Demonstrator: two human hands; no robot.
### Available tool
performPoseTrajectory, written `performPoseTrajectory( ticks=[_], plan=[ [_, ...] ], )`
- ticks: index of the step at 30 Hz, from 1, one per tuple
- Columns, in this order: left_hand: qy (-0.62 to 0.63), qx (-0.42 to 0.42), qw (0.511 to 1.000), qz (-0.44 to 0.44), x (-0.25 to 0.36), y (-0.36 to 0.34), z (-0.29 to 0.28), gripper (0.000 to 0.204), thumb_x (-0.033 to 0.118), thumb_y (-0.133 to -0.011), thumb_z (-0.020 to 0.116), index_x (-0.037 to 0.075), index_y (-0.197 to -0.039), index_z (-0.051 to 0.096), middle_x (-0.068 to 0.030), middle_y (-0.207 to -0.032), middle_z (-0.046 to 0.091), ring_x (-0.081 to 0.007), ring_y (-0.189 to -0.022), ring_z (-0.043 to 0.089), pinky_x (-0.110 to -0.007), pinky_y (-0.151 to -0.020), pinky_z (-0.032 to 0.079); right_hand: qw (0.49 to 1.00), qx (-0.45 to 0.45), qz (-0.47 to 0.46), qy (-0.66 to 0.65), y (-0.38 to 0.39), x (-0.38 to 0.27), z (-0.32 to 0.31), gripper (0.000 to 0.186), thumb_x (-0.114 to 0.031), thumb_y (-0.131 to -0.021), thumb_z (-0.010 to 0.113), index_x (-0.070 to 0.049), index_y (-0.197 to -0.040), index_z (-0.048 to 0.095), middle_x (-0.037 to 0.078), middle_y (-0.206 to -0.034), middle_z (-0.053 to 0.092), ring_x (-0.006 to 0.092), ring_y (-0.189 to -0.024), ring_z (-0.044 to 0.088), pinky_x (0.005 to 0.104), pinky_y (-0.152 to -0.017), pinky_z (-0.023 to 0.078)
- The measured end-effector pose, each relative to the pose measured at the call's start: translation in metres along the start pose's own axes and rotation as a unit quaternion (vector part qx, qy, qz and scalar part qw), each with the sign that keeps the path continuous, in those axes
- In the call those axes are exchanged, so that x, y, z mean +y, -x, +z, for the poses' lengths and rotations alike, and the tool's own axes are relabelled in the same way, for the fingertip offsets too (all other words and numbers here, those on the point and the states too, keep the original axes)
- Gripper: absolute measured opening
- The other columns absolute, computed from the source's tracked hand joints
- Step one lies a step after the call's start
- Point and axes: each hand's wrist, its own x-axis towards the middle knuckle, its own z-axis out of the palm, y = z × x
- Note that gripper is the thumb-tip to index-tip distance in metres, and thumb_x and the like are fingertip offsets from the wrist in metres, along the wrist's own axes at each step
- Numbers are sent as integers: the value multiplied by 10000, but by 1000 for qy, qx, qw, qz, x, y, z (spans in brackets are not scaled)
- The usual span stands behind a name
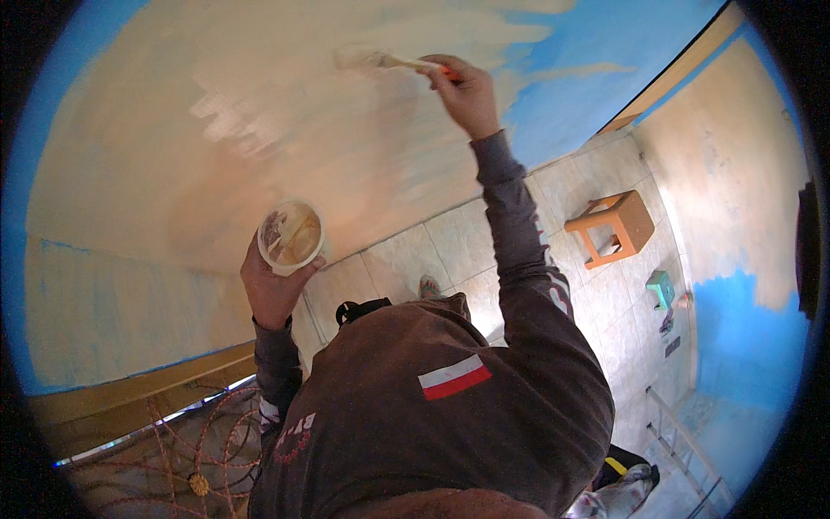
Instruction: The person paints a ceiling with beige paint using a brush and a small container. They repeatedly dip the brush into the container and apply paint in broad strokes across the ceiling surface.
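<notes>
My right hand (465,91) is closed round the handle of a paintbrush (399,61), whose bristles rest against the wall and look smeared by motion. Beige paint covers most of that wall (320,112), with bright blue showing at its left and right sides. In my left hand (270,290) is a round white tub (292,238), gripped from below and the side. Beige paint coats its inside, and its mouth faces up toward me. A paler, wet-looking patch (238,117) lies on the wall above the tub.
An orange plastic stool (612,227) stands on the tiled floor (471,238) to my right, with a small green stool (661,290) beyond it. A ladder (687,441) is at lower right. Reddish curled metalwork (194,445) fills the lower left. Another painted wall (735,190) rises at right.
</notes>
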Motion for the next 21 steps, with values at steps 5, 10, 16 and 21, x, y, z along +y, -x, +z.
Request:
performPoseTrajectory(
  ticks=[5,10,16,21],
  plan=[
    [-11,-3,1000,-1,8,-2,-3,829,157,-593,955,-40,-1293,557,-166,-1220,661,-242,-1140,640,-382,-985,523,999,30,20,32,-35,48,-103,269,-249,-971,637,-40,-1117,724,32,-875,744,78,-707,608,242,-621,510],
    [23,0,999,-29,10,3,-6,848,150,-588,955,-42,-1305,545,-168,-1247,645,-240,-1160,630,-388,-1000,520,985,86,105,106,-38,82,-193,276,-270,-972,637,-44,-1101,729,20,-852,744,50,-667,568,232,-578,473],
    [18,-25,999,-13,13,0,-6,845,139,-605,939,-30,-1327,536,-164,-1280,629,-250,-1182,618,-408,-1016,510,963,166,104,183,-35,113,-258,271,-281,-958,655,-61,-1091,738,38,-843,756,70,-660,606,244,-614,494],
    [34,-19,999,-9,14,1,-3,840,155,-581,961,-28,-1294,557,-157,-1255,643,-239,-1157,629,-395,-1012,514,931,236,78,267,-24,94,-255,244,-261,-951,645,-63,-1057,741,72,-834,757,157,-678,686,319,-647,534]
  ],
)
